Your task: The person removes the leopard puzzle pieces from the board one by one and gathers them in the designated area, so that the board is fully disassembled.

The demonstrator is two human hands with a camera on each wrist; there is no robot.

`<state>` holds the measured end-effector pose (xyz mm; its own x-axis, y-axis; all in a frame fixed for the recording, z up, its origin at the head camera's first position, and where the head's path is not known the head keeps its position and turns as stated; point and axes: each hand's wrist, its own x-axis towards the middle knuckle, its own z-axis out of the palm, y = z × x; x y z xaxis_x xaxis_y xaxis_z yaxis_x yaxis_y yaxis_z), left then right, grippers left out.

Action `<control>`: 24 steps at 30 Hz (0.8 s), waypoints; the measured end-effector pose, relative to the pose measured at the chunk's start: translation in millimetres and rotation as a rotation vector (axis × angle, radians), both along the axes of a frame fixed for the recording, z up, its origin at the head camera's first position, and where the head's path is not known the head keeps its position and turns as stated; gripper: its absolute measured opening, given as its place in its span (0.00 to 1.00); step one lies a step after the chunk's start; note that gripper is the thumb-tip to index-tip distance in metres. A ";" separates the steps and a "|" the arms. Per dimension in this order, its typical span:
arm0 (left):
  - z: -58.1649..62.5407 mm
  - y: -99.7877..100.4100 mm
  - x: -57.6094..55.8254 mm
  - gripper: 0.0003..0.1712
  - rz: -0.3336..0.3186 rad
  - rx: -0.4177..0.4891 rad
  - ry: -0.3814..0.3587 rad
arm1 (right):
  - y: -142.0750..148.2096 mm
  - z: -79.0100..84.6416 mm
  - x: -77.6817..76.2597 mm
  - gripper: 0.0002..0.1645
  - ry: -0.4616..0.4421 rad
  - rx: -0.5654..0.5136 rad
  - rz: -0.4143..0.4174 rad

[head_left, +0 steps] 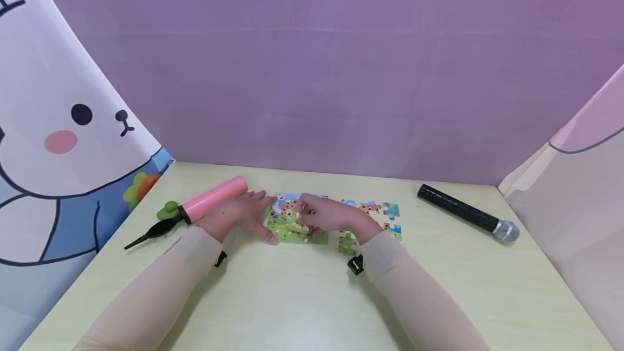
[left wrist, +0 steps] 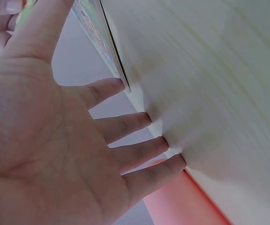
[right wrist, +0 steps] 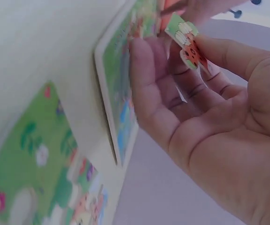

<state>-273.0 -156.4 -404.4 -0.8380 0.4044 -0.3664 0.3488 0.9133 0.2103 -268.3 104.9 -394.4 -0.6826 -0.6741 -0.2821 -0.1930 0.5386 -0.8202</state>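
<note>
A jigsaw board (head_left: 275,234) with a printed cartoon animal on green lies flat on the table. My left hand (head_left: 239,215) is spread beside its left edge. In the left wrist view, the index fingertip touches the board edge and the other fingertips rest on the table. Over the board, my right hand (head_left: 329,213) pinches a small jigsaw piece (right wrist: 191,44) between thumb and fingers. That piece is tilted and shows green with spotted orange. To the right of the board lie several loose jigsaw pieces (head_left: 391,209), partly hidden by the right wrist.
A pink hand pump (head_left: 214,199) with a black nozzle lies left of my left hand, near a small green object (head_left: 168,210). At the right lies a black microphone (head_left: 458,209) with a grey head. A purple wall (head_left: 312,96) closes the table's back.
</note>
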 end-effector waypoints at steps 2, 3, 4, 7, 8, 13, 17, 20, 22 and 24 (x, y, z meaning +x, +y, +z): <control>-0.6 -0.2 0.1 0.76 0.004 0.010 -0.003 | 5.7 3.6 -0.7 0.09 -0.006 -0.031 -0.024; -0.8 -0.3 0.3 0.76 0.004 0.012 -0.002 | 9.3 6.4 -1.0 0.09 0.002 -0.042 -0.034; -1.1 -0.2 0.5 0.76 0.002 0.014 -0.001 | 13.2 8.8 -1.7 0.08 0.014 -0.054 -0.043; -0.8 0.0 1.4 0.76 -0.002 0.017 0.003 | 25.9 16.5 -3.1 0.08 0.043 -0.097 -0.068; -0.5 0.0 1.6 0.76 -0.002 0.015 0.005 | 30.6 18.8 -3.4 0.08 0.055 -0.105 -0.075; 1.8 0.4 1.4 0.76 0.003 0.012 0.011 | 55.0 27.4 -2.7 0.07 0.092 -0.105 -0.123; 2.6 0.3 1.3 0.75 0.006 0.011 0.003 | 74.4 30.1 -1.2 0.08 0.127 -0.079 -0.132; 2.1 -0.1 1.0 0.75 0.009 0.016 -0.006 | 87.7 31.0 0.3 0.09 0.149 -0.051 -0.127; 1.8 -0.3 0.9 0.75 0.007 0.020 -0.009 | 96.1 31.8 1.6 0.09 0.154 -0.020 -0.123; 1.5 -0.5 0.7 0.75 0.004 0.022 -0.008 | 104.3 33.2 3.2 0.10 0.152 0.012 -0.114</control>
<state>-272.3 -156.9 -402.8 -0.8369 0.4087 -0.3641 0.3430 0.9100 0.2331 -265.1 209.1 -361.2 -0.7895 -0.5875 -0.1778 -0.2514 0.5738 -0.7795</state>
